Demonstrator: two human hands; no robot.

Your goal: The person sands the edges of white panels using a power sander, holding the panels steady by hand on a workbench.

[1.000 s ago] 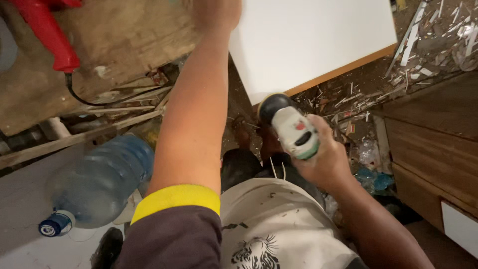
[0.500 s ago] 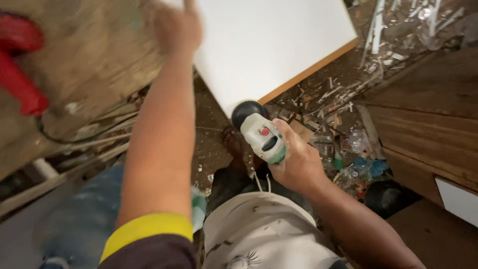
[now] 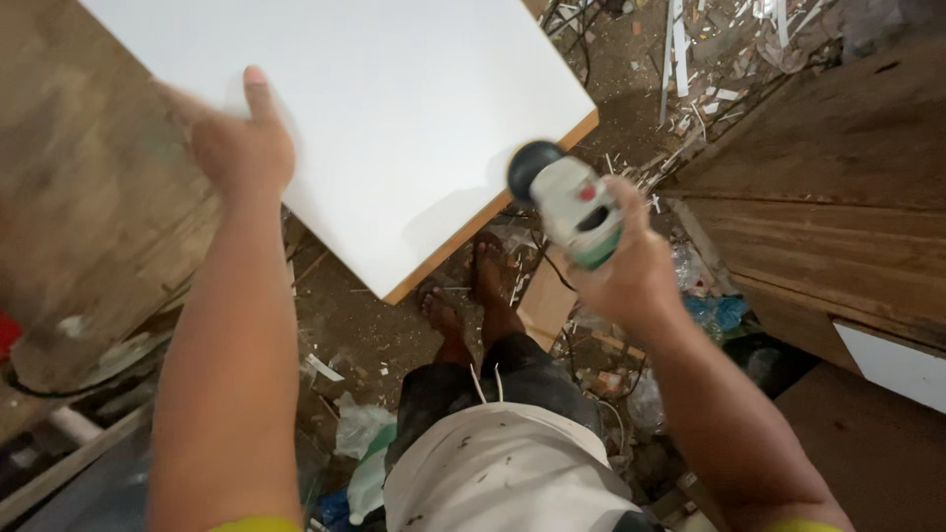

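Workshop floor littered with offcuts and wood chips, a white board held over it.

Your left hand (image 3: 241,148) lies flat on the near edge of the white board (image 3: 374,108), fingers spread and pressing rather than wrapped, its grip open on the panel; the board rests on a worn wooden counter (image 3: 89,227) and juts out over the floor (image 3: 365,335) and your bare feet. Your right hand (image 3: 631,266) has its grip closed around a white and green power tool (image 3: 572,207), its black head just beside the board's raw wooden edge (image 3: 493,212). You look to be lining the tool up on that edge; next calls for a steady board and a square approach.
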